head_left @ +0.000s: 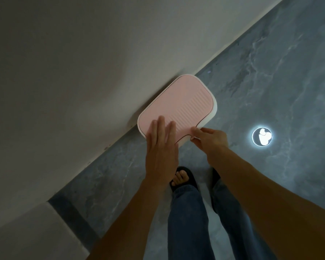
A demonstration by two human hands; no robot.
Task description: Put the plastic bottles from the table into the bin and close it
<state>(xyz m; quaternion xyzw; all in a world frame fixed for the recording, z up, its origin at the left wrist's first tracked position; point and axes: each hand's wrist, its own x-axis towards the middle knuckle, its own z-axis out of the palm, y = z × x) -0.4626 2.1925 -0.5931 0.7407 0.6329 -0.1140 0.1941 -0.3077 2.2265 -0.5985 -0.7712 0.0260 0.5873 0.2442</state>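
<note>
A white bin with a pink ribbed lid (178, 104) stands on the floor against the wall. The lid lies flat on the bin. My left hand (160, 145) rests flat on the near part of the lid, fingers spread. My right hand (208, 140) pinches the lid's near right edge between thumb and fingers. No plastic bottles and no table are in view.
A pale wall (73, 72) runs diagonally behind the bin. The floor is grey marble-look tile (270, 72) with a bright round light reflection (261, 136) to the right. My legs in jeans and dark sandals (182, 177) stand just before the bin.
</note>
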